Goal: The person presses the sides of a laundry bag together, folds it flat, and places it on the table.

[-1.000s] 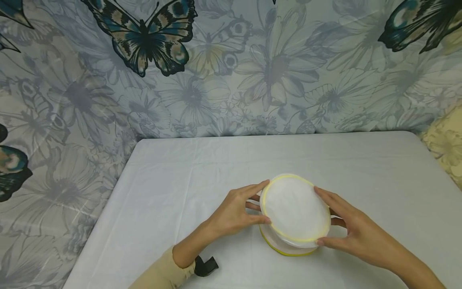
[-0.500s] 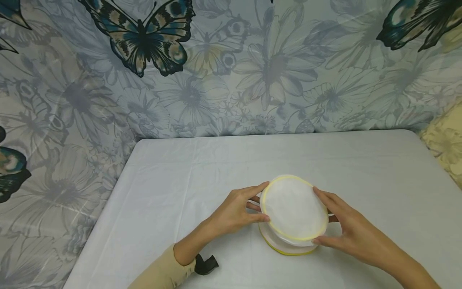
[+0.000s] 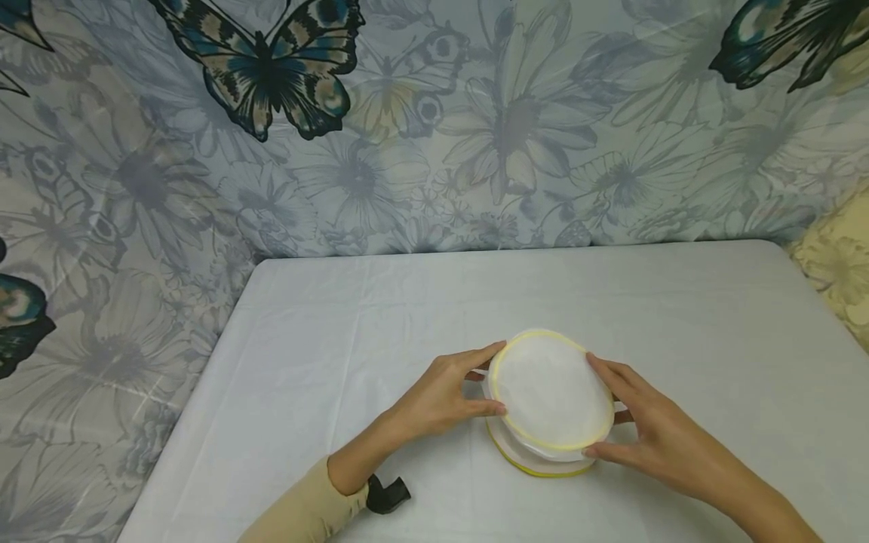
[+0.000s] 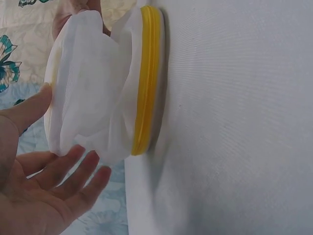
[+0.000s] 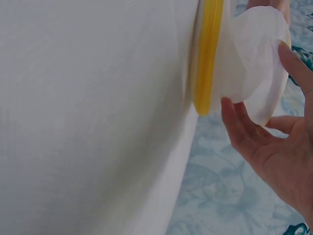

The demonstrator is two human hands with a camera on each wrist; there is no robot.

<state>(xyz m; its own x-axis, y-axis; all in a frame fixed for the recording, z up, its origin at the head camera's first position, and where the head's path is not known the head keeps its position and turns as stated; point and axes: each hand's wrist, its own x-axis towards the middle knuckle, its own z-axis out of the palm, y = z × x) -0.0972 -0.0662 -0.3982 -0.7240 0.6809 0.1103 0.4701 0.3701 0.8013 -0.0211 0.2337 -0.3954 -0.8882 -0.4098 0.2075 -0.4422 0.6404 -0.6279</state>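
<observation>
Looks like some indoor corner dressed up with fabric, maybe a home, though I honestly can't tell for sure. There's a white-covered desk point(image 3: 326, 324) with visible creases, and a floral backdrop point(image 3: 400, 196) with big printed butterflies point(image 3: 263, 66) runs behind it and down the left.

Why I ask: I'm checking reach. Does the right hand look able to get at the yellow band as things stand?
Probably yes: in the right wrist view, the yellow band lies uncovered near the right hand, though that hand may have to release the white pouch first.
</observation>
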